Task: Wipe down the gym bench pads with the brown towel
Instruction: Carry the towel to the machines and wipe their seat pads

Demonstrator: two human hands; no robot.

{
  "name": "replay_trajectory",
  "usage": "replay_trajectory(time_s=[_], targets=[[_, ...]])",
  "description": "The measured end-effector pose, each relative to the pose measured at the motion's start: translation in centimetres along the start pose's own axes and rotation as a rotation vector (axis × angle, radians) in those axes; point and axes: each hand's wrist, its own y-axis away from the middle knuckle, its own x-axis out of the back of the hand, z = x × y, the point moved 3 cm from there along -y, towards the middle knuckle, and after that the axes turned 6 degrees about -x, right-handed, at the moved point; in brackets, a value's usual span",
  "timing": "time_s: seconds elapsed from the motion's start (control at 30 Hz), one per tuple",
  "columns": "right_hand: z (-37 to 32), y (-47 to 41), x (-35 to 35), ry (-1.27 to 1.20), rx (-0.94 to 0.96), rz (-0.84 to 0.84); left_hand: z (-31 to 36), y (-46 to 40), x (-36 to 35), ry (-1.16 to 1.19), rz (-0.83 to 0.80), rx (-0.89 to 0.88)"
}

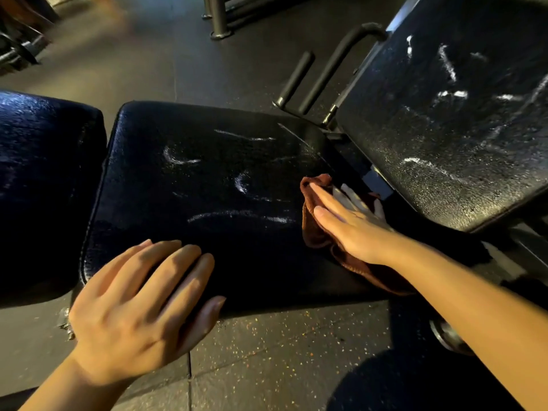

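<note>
The right hand (350, 229) presses the brown towel (318, 232) flat-fingered onto the middle pad (207, 179) at its right edge, just beside the gap and metal frame bracket (381, 185) under the tilted back pad (453, 114). The left hand (139, 304) rests with its grip spread on the near edge. White streaks (237, 216) cross the pad. Another pad (44, 173) lies left; speckled floor (281, 351) lies open below.

brown towel (318, 232); black bench pads (207, 179) streaked white; dark grey floor (281, 351), orange-white flecks.
</note>
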Motion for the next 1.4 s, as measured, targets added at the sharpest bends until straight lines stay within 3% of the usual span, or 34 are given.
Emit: replay_trajectory(time_s=[0.23, 0.4, 0.83, 1.0, 1.2, 1.3, 1.4], targets=[[1.4, -8.1, 2.9, -0.06, -0.143, 0.117, -0.1, 0.3, -0.4, 0.007, 0.02, -0.023], [0.6, -8.0, 2.6, 0.003, -0.21, 0.127, 0.0, 0.0, -0.4, -0.008, 0.026, -0.032], [-8.4, 6.8, -2.5, -0.012, 0.436, 0.007, 0.2, -0.5, 0.2, -0.038, 0.025, 0.032], [-5.5, 2.5, -0.7, -0.045, 0.235, -0.013, 0.4, -0.3, 0.0, -0.023, 0.056, 0.048], [0.7, -4.5, 2.0, -0.099, -0.118, 0.111, 0.4, -0.5, 0.0, -0.009, 0.079, 0.025], [0.6, -5.0, 2.0, -0.077, -0.153, 0.139, 0.4, -0.4, -0.1, -0.007, 0.094, 0.049], [-1.2, -3.4, 1.2, -0.074, -0.059, 0.127, 0.5, -0.4, -0.1, 0.001, 0.092, 0.066]])
